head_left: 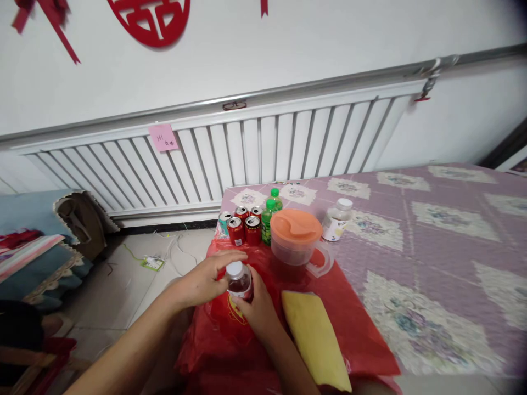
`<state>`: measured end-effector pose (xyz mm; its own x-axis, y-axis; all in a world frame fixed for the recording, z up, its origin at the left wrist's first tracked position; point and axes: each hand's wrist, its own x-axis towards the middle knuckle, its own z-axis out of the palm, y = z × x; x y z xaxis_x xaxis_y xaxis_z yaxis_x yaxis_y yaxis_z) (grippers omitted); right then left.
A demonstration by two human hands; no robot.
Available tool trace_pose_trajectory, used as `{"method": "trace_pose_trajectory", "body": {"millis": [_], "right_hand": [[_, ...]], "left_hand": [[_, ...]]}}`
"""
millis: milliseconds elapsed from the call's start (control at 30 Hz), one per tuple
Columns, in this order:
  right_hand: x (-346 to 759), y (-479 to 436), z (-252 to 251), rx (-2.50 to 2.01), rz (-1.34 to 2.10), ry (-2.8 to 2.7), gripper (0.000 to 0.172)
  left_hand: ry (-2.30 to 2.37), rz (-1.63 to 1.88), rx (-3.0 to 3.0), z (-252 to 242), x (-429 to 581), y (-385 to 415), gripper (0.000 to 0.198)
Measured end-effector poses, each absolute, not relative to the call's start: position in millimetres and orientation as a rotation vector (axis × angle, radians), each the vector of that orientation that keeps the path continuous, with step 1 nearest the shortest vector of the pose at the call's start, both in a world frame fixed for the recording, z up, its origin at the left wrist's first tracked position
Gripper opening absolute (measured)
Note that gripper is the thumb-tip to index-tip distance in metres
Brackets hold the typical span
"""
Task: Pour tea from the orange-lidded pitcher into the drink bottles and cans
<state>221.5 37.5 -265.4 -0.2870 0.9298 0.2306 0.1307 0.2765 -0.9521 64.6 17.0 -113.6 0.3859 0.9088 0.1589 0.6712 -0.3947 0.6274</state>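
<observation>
A small clear bottle point(239, 281) with a white cap and dark red liquid stands on a red plastic sheet point(354, 329). My right hand point(257, 310) is wrapped round the bottle's body from below. My left hand point(206, 280) rests beside the cap, its fingers curled towards it and touching the bottle's top. A yellow cloth point(317, 340) lies just right of my right wrist. Behind the bottle stands a clear pitcher point(296, 244) with an orange lid and reddish liquid inside.
Several red cans point(245, 226) and one teal can stand behind, with two green bottles point(269, 216) and a white-capped jar point(337, 219). The purple patterned cover point(432, 230) spreads right. A white radiator point(247, 153) lines the wall. A cable and power strip point(153, 263) lie on the floor.
</observation>
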Motion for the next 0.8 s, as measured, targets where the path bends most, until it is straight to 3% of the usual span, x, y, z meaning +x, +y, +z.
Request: {"method": "trace_pose_trajectory", "body": {"millis": [133,233,333,600,800], "right_hand": [[222.5,35.9,-263.5,-1.019,1.132,-1.639,0.079],[223.1,35.1,-260.4,-1.015,1.141,-1.639,0.079],[223.1,35.2,-258.3,-1.012,1.169,-1.634,0.079],[222.8,36.4,-262.0,-1.019,1.151,-1.648,0.08],[224.3,34.6,-258.7,-1.014,1.165,-1.662,0.079]], "left_hand": [[1.604,0.744,2.218,-116.5,71.1,18.0,0.059],[1.844,0.695,2.219,-122.0,74.8,21.0,0.036],[1.799,0.674,2.244,-122.7,75.2,21.8,0.022],[1.412,0.743,2.209,-115.3,69.5,16.0,0.059],[1.803,0.722,2.166,-121.8,73.7,18.7,0.035]]}}
